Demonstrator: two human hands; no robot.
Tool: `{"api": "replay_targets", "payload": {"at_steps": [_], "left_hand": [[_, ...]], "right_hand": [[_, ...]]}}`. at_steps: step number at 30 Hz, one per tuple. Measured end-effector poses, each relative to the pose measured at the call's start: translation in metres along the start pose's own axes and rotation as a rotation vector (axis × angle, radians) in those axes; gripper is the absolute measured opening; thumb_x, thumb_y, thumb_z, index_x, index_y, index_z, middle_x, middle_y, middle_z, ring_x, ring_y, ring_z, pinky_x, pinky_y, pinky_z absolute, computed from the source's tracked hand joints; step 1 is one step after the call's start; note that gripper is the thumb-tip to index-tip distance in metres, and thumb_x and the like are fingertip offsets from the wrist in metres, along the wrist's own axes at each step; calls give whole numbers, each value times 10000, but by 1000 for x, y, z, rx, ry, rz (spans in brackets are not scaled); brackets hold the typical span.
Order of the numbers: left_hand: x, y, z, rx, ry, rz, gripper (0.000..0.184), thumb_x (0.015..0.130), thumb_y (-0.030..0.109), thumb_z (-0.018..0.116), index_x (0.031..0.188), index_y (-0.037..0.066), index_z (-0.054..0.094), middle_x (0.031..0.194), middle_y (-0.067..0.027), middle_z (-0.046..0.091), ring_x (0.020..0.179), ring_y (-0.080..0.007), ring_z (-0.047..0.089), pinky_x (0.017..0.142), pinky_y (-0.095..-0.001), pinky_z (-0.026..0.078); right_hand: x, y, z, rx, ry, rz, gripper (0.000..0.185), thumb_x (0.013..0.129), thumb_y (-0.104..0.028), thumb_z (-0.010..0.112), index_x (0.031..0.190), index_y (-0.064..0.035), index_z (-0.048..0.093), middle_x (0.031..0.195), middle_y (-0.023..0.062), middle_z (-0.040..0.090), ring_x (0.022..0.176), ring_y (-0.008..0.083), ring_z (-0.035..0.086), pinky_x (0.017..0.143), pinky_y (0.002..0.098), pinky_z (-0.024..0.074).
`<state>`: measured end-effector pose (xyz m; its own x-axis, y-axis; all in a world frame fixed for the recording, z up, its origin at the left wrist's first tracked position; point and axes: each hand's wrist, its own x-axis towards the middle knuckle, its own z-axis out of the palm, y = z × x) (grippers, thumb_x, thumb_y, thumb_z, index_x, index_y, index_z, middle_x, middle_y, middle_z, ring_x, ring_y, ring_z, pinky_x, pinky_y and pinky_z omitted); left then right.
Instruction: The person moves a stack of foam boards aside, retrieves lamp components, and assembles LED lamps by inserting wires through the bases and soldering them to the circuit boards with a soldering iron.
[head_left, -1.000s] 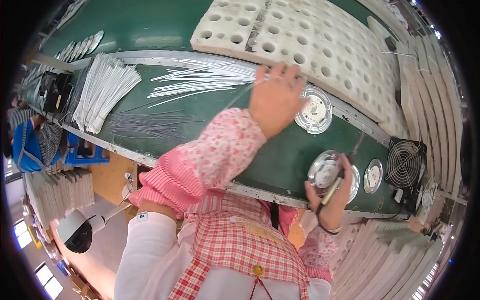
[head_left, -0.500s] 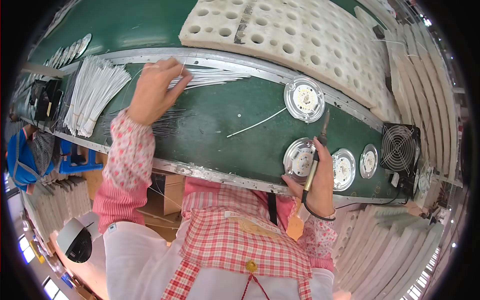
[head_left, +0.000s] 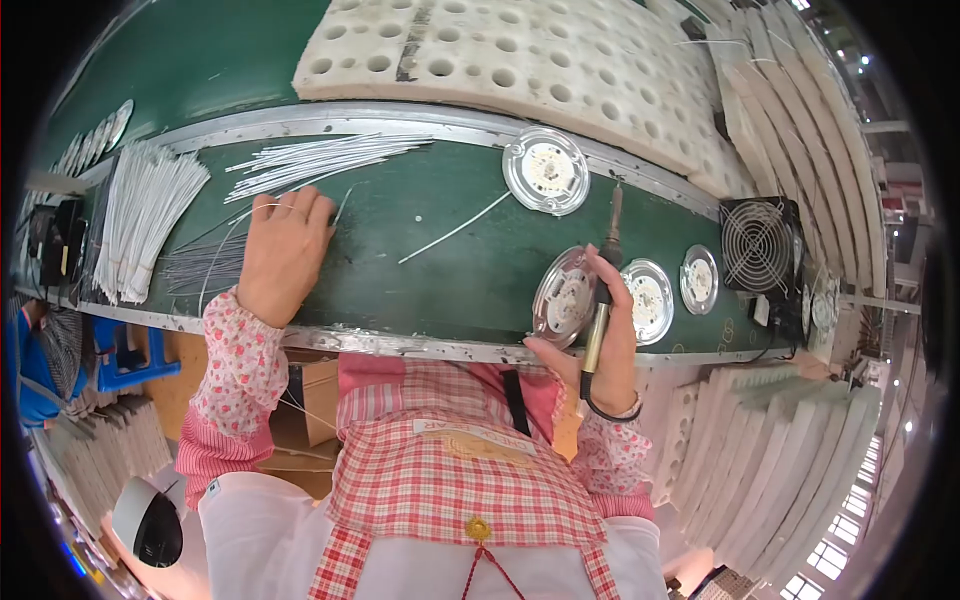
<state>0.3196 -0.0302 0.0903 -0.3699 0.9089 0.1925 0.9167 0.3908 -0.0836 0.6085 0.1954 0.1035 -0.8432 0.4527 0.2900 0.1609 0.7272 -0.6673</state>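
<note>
My right hand [head_left: 612, 335] is closed around a soldering iron [head_left: 597, 335], its tip pointing away over the bench. A round clear lamp disc with a light board [head_left: 565, 298] stands tilted at the thumb and fingers of that hand. At the left, my left hand [head_left: 285, 245] is closed, fingers curled down, with a thin silvery wire [head_left: 345, 205] passing through it; the fingertips are partly hidden. White wires [head_left: 320, 160] lie just beyond it, dark wires [head_left: 205, 265] beside it. Farther right, another disc [head_left: 546, 170] has one white wire [head_left: 455, 228] extending from it.
Two more discs [head_left: 650, 300] [head_left: 699, 280] lie right of my right hand, near a black fan [head_left: 757, 248]. A bundle of white wires [head_left: 145, 225] lies at the left. A foam board with holes [head_left: 520, 60] stands behind the metal rail [head_left: 350, 118].
My left hand has moved back from the white wires toward me, fingers now lower on the bench. The disc at my right hand has tilted up. The whole view has shifted.
</note>
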Motion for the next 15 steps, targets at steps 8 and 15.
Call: {"api": "replay_targets", "payload": {"at_steps": [8,15], "left_hand": [[17,24,-10,-562,192,-64,146,884,16,655,1017,41,601,897,-95,632,823,-274,612,771,-376,452],[53,126,-21,-1334,105,32,158,850,-10,703,1001,32,714,874,-72,641,758,-186,620,656,-280,481]], "right_hand": [[-1,1,5,312,-4,79,1060,644,-242,938,1464,-1,311,1487,208,445,1339,298,480,1126,415,370],[5,-11,16,752,24,237,1061,744,-379,868,1493,2,220,1518,237,380,1411,333,404,1161,448,331]]}}
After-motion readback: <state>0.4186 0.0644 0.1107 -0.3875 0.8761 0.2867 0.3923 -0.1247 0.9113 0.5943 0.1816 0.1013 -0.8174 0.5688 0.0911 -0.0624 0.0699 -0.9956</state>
